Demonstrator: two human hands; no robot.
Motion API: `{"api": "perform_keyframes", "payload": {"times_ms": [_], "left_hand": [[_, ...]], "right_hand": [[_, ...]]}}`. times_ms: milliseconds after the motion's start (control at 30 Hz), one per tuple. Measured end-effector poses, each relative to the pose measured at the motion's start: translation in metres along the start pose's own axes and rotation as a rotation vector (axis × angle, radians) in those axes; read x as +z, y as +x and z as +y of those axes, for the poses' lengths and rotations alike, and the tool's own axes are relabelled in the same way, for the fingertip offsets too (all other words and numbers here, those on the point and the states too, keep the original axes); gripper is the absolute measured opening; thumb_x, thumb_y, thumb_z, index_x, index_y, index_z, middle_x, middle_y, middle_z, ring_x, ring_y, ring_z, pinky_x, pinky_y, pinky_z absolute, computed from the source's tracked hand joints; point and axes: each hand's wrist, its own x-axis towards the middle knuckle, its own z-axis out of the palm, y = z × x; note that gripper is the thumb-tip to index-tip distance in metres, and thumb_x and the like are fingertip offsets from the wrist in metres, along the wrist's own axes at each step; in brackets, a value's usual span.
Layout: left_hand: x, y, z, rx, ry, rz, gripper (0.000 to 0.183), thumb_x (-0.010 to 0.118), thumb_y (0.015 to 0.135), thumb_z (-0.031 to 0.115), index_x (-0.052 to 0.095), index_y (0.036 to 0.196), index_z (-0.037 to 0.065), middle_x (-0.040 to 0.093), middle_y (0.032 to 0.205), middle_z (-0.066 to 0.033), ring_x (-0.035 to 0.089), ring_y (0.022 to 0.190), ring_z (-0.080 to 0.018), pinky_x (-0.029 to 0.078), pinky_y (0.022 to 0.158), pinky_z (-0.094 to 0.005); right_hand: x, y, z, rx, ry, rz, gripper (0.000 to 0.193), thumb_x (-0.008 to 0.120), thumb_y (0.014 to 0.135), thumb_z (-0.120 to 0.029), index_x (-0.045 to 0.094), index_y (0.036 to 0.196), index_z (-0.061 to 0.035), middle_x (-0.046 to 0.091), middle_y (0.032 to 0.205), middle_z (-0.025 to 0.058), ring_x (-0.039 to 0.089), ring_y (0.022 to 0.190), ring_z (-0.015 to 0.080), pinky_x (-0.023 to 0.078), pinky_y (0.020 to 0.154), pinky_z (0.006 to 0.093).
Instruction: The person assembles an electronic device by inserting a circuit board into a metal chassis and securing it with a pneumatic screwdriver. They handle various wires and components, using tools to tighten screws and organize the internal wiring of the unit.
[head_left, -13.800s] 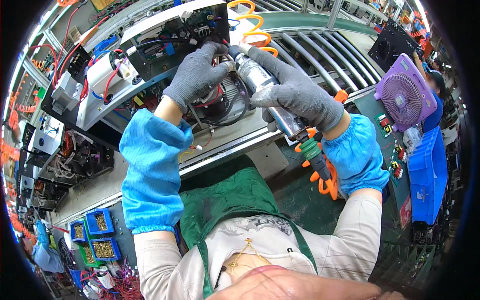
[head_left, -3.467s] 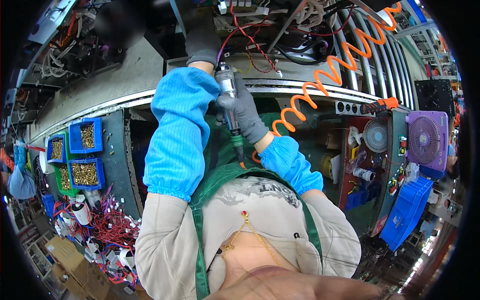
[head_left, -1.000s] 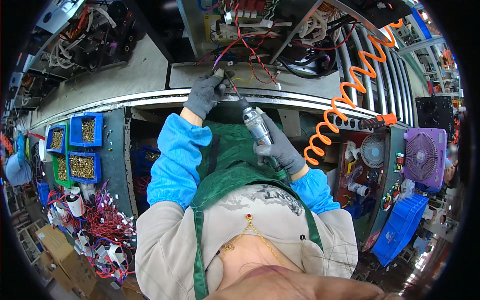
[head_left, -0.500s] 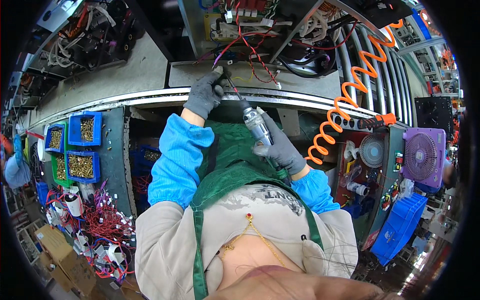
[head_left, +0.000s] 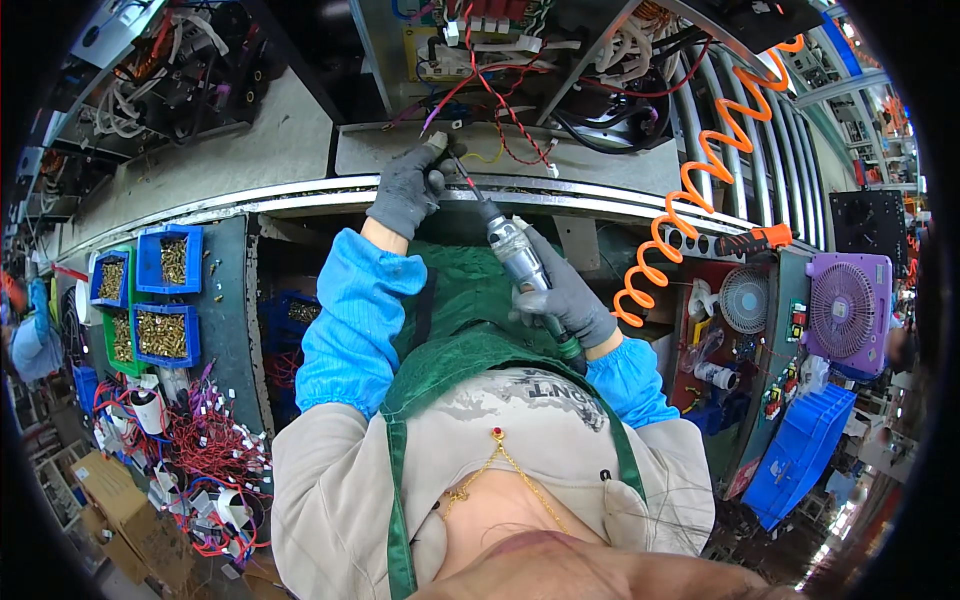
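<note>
My right hand [head_left: 568, 295], in a grey glove, is wrapped round a power screwdriver [head_left: 518, 258] with a silver body and green rear end. Its long bit [head_left: 466, 178] points up and left, the tip beside the fingers of my left hand [head_left: 410, 188]. That hand, also gloved in grey, is closed in a pinch at the bench edge; what it pinches is hidden. The end of a purple wire [head_left: 432, 118] comes down to its fingertips, and whether they grip it I cannot tell. Red and black twisted wires [head_left: 500, 100] hang from an open metal cabinet [head_left: 375, 60] just beyond.
Blue bins [head_left: 168, 285] of brass-coloured screws stand at left, above a heap of red wires with white connectors [head_left: 215, 435]. A coiled orange hose [head_left: 665, 235] hangs at right, near metal rollers [head_left: 775, 170], a purple fan [head_left: 845, 310] and a blue crate [head_left: 800, 455].
The fingers of my right hand have shifted slightly on the screwdriver. The hanging wires have moved a little to the left. My left hand stays nearly in place.
</note>
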Motion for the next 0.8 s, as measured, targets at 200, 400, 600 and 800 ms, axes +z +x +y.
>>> {"api": "perform_keyframes", "payload": {"times_ms": [200, 400, 600, 800], "left_hand": [[-0.002, -0.001, -0.002, 0.039, 0.004, -0.066, 0.019, 0.062, 0.088, 0.02, 0.062, 0.094, 0.002, 0.065, 0.087, -0.0109, 0.055, 0.057, -0.0059, 0.042, 0.04, -0.012], [-0.009, -0.005, -0.006, 0.451, 0.993, 0.18, 0.03, 0.067, 0.081, 0.028, 0.066, 0.092, 0.0, 0.065, 0.089, -0.013, 0.061, 0.068, -0.0209, 0.05, 0.061, -0.0331], [-0.01, 0.002, -0.016, 0.771, 1.505, 0.117, 0.023, 0.064, 0.077, 0.021, 0.064, 0.093, 0.003, 0.063, 0.091, -0.0185, 0.059, 0.086, -0.0365, 0.047, 0.073, -0.0443], [0.018, 0.013, 0.005, 1.185, 1.492, 0.183, 0.02, 0.061, 0.079, 0.019, 0.061, 0.094, 0.006, 0.061, 0.084, -0.0198, 0.059, 0.082, -0.0396, 0.048, 0.07, -0.0447]], "right_hand": [[0.005, -0.004, -0.006, 0.026, 0.238, -0.044, 0.105, 0.069, 0.057, -0.02, 0.016, 0.147, -0.0161, 0.055, 0.079, 0.0086, 0.055, 0.053, 0.0137, 0.054, 0.058, 0.0303], [0.003, -0.005, -0.003, -0.009, 0.254, 0.003, 0.103, 0.065, 0.056, -0.013, 0.017, 0.147, -0.0161, 0.054, 0.081, 0.0091, 0.054, 0.052, 0.0138, 0.055, 0.06, 0.0319], [-0.002, -0.008, 0.002, -0.009, 0.244, 0.014, 0.102, 0.064, 0.056, -0.011, 0.018, 0.147, -0.0146, 0.055, 0.096, 0.0096, 0.055, 0.055, 0.0145, 0.055, 0.06, 0.032], [0.002, -0.01, -0.007, -0.109, 0.25, 0.093, 0.105, 0.07, 0.056, -0.018, 0.018, 0.147, -0.0131, 0.055, 0.096, 0.0091, 0.056, 0.06, 0.0139, 0.053, 0.058, 0.03]]}}
